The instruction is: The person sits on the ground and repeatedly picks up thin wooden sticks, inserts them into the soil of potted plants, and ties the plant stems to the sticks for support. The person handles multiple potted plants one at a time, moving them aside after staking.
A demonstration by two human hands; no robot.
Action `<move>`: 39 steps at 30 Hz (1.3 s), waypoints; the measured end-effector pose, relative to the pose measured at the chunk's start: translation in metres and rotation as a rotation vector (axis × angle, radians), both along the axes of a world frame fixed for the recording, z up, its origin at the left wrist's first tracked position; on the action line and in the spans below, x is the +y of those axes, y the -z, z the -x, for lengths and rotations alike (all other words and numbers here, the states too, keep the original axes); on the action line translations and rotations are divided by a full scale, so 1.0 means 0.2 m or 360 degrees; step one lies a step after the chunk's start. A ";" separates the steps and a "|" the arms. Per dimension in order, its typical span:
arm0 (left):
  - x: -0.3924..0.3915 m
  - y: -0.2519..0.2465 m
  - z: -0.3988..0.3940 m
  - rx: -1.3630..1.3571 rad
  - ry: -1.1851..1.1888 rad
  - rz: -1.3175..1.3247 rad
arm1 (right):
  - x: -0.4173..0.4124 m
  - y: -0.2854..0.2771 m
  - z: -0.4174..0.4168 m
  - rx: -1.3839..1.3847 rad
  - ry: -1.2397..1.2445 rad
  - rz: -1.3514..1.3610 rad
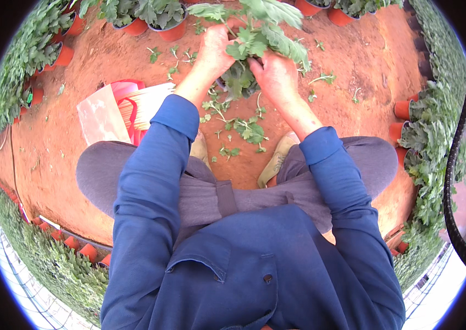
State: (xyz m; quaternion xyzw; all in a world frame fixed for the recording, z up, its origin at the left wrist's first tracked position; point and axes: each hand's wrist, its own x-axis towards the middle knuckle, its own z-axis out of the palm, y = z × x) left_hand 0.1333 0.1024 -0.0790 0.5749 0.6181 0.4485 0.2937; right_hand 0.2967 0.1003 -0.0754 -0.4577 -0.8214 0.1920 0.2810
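Observation:
A leafy green potted plant, like a chrysanthemum, stands in front of me with its pot mostly hidden under the foliage. My left hand grips it from the left, fingers around a stem near the top. Lower down on the right side, my right hand pinches among the leaves with thumb and forefinger; leaves cover part of those fingers. Cut or broken leafy sprigs are scattered on the reddish soil between my shoes.
To the left lies a red bag with a bundle of thin pale sticks and a pinkish-white sheet. Potted plants in orange pots line the far side. More rows border both sides. A black cable hangs at right.

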 end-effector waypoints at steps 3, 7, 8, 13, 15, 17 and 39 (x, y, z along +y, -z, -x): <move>-0.01 -0.05 -0.02 -0.0099 0.0080 0.0036 | 0.01 0.03 -0.01 -0.0232 0.0037 -0.0141; -0.02 -0.04 -0.07 0.0064 0.0034 -0.0082 | 0.00 0.02 -0.01 -0.0477 0.0143 -0.0165; -0.04 -0.06 -0.08 0.0232 0.0008 -0.0098 | -0.01 0.00 -0.01 -0.0519 0.0173 -0.0140; -0.05 -0.12 -0.13 0.0020 -0.0016 0.0132 | 0.02 0.08 -0.02 -0.0169 0.0274 0.0270; -0.06 -0.12 -0.14 0.0017 -0.0004 0.0087 | 0.03 0.12 -0.03 0.0098 0.0373 0.0642; -0.07 -0.11 -0.13 0.0073 0.0006 0.0069 | 0.02 0.08 -0.02 0.0357 0.0500 0.1270; -0.10 -0.19 -0.13 0.0089 0.0033 0.0040 | 0.01 -0.04 -0.11 0.1333 0.0255 0.2087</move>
